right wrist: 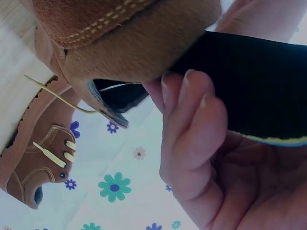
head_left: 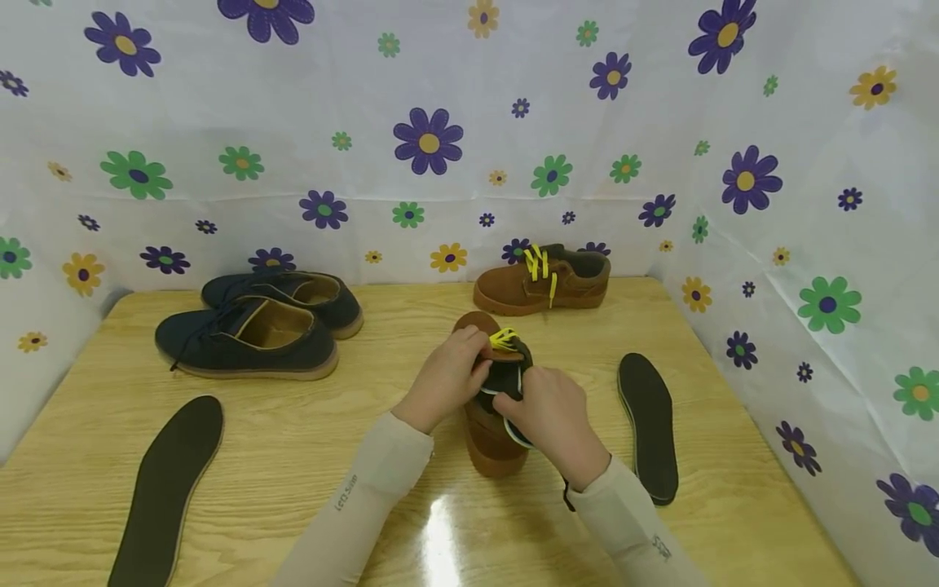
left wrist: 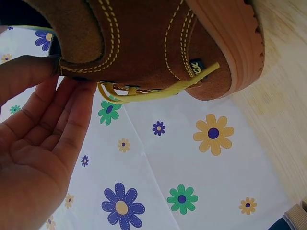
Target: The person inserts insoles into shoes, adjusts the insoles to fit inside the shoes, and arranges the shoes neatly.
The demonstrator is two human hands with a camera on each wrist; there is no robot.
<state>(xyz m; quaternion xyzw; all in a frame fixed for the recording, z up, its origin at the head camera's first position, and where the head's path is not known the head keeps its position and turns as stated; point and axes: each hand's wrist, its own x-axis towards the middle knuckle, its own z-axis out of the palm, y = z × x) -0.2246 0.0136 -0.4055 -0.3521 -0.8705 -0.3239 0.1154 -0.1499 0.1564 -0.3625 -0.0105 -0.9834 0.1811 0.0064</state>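
Observation:
A brown shoe point(head_left: 495, 456) with yellow laces point(head_left: 503, 338) lies on the table in front of me, its toe pointing away. My left hand point(head_left: 449, 377) pinches the edge of its opening near the laces; thumb and fingertips grip that edge in the left wrist view. With curled fingers my right hand point(head_left: 552, 417) holds a black insole point(right wrist: 259, 86) with a pale edge. This insole lies at the shoe's opening, one end inside it and the heel part sticking out over the back. The inside of the shoe is mostly hidden by my hands.
A matching brown shoe point(head_left: 513, 287) stands at the back right. Two dark navy shoes point(head_left: 242, 346) stand together at the back left. One black insole point(head_left: 649, 428) lies on the right, another point(head_left: 167, 489) at the front left. Flowered sheets point(head_left: 293, 106) enclose the wooden table point(head_left: 381, 522).

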